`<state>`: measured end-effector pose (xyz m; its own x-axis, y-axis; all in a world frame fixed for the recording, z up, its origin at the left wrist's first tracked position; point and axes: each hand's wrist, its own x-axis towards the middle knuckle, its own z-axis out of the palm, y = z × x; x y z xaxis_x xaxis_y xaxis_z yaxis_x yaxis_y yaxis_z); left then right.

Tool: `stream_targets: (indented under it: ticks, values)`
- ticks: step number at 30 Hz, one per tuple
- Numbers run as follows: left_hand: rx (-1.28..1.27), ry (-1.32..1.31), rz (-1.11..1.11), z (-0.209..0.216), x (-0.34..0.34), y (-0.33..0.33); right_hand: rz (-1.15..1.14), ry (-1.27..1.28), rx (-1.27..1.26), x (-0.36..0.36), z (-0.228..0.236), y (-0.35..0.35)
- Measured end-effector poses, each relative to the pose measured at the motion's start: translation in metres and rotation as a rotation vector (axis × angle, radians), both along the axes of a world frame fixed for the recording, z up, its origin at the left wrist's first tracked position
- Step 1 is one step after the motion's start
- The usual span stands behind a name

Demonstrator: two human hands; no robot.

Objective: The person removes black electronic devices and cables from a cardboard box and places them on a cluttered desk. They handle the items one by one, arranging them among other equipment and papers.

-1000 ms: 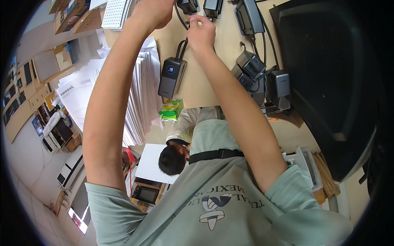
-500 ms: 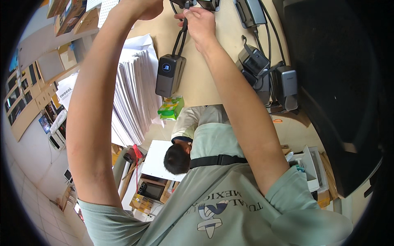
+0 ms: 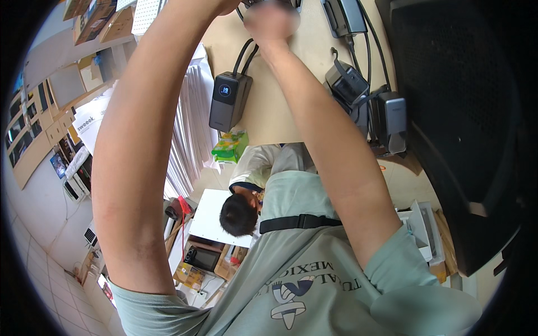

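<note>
Power bank (image 3: 231, 103) between papers (image 3: 190, 123) and devices (image 3: 348, 85); left hand (image 3: 227, 7) cropped, right hand (image 3: 272, 21) blurred: can't tell whether fingers grip.

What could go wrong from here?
The black looped cable runs from the dark-grey boxy power bank toward the right hand; a tug might drag the power bank.
The bare left forearm overlaps the stack of white paper sheets in view; brushing them might shift some.

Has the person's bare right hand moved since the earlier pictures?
Yes: the bare right hand has moved forward, farther from the near edge of the pale tan table.
</note>
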<state>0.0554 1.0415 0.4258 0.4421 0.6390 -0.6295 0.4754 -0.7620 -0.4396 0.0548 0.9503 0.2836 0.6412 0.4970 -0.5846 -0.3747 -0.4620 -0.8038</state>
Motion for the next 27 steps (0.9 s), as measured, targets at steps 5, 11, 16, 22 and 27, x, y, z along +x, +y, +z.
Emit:
stream_targets:
  ticks: [5,11,16,22,27]
  values:
    - [-0.138,-0.038,-0.106,-0.013,0.010,0.017,-0.014,-0.052,0.022,0.015,-0.014,-0.004]
    - [-0.215,-0.112,-0.099,-0.008,-0.010,0.024,-0.112,-0.184,-0.049,-0.002,-0.024,0.010]
    - [-0.174,-0.132,-0.081,-0.016,-0.019,0.019,-0.136,-0.150,-0.113,-0.008,-0.026,0.022]
    - [-0.002,-0.163,-0.166,-0.027,-0.014,0.003,0.004,-0.017,0.087,0.001,-0.005,-0.001]
    - [0.079,-0.286,-0.207,-0.041,-0.025,-0.004,0.259,-0.386,0.397,-0.011,0.066,-0.102]
